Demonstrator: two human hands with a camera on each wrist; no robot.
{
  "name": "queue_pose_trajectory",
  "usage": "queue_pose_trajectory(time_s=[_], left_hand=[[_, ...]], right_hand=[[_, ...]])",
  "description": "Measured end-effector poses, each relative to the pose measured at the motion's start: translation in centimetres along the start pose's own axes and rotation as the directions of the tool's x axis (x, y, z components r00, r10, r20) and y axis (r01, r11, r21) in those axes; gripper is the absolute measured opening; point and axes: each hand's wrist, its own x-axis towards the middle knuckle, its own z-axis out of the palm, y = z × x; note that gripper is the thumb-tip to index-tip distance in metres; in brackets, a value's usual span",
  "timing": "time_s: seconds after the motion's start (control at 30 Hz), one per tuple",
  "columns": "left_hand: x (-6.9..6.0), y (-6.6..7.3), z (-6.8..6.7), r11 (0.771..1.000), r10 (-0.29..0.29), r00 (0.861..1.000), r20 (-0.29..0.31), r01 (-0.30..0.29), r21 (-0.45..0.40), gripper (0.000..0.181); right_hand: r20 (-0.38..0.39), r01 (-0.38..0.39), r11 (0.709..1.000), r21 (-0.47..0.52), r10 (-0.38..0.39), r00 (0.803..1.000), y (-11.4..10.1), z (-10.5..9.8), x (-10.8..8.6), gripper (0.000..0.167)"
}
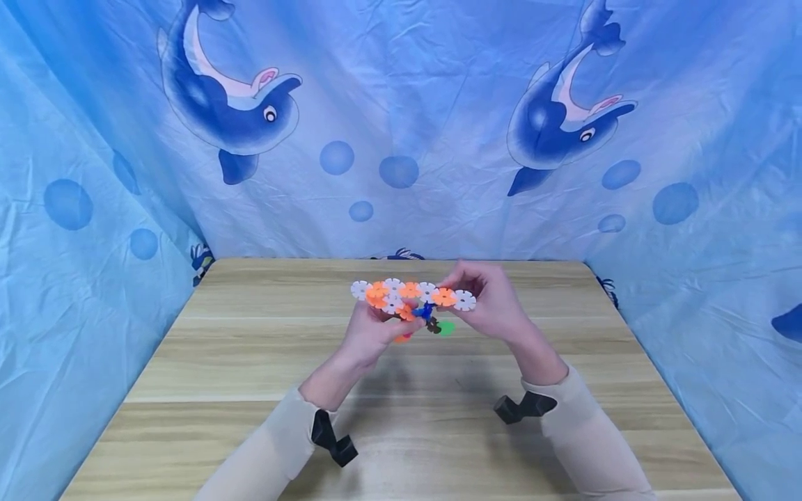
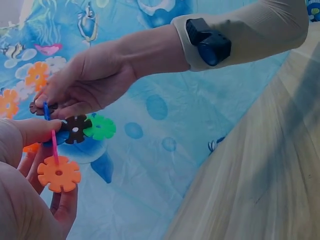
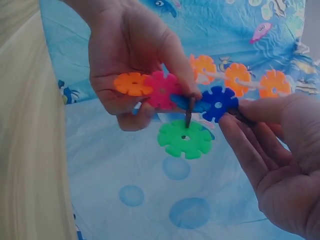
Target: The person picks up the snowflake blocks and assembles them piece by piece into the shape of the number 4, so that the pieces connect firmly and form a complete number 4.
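A linked chain of notched plastic flower discs [image 1: 410,290], white and orange in turn, is held above the table between both hands. My left hand [image 1: 368,335] grips the underside cluster, its thumb by a blue disc. From that cluster a pink disc [image 3: 161,90] and an orange disc [image 2: 59,173] stick out toward the left palm. A dark brown disc [image 2: 76,129] with a green disc [image 3: 184,139] on it hangs below. My right hand [image 1: 491,300] pinches another brown disc [image 2: 37,107] against a dark blue disc [image 3: 218,104]; fingers partly cover it.
The wood-grain table [image 1: 438,445] lies beneath the hands. A blue curtain [image 1: 401,104] with dolphins and bubbles encloses the table at the back and both sides. Each sleeve carries a black wrist camera [image 1: 334,438].
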Motion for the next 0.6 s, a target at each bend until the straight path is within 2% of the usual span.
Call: queue_pose_trajectory(time_s=[0.17,0.27,0.33,0.4,0.47,0.53,0.6], left_hand=[[-0.2,-0.1,0.3,1.0,-0.008,1.0,0.025,0.008,-0.011,0.047],[-0.4,-0.2,0.1,0.999,0.018,0.999,0.043,-0.016,-0.031,0.053],[-0.6,-0.3,-0.4,0.997,0.065,0.997,0.034,-0.063,-0.044,0.063],[-0.8,-0.3,-1.2,0.988,0.149,0.989,-0.001,-0.149,-0.039,0.071],[-0.9,-0.4,-2.1,0.965,0.263,0.964,-0.029,-0.263,-0.003,0.074],[-1.0,-0.3,-2.9,0.923,0.383,0.923,-0.036,-0.381,0.064,0.071],[-1.0,-0.2,-3.5,0.88,0.462,0.886,-0.028,-0.455,0.135,0.06]], right_hand=[[-0.008,-0.025,1.0,0.017,0.025,1.0,0.3,-0.2,0.2,0.025],[-0.025,-0.102,0.992,0.072,0.104,0.994,0.4,-0.1,0.2,0.022],[-0.02,-0.165,0.979,0.117,0.168,0.986,0.5,-0.1,0.2,0.02],[-0.016,-0.233,0.958,0.167,0.239,0.971,0.7,-0.1,0.2,0.018],[-0.011,-0.294,0.931,0.214,0.303,0.953,1.0,-0.1,0.2,0.018],[-0.011,-0.347,0.904,0.25,0.361,0.933,1.3,-0.2,0.3,0.02],[0.0,-0.389,0.878,0.28,0.406,0.914,1.5,-0.2,0.3,0.021]])
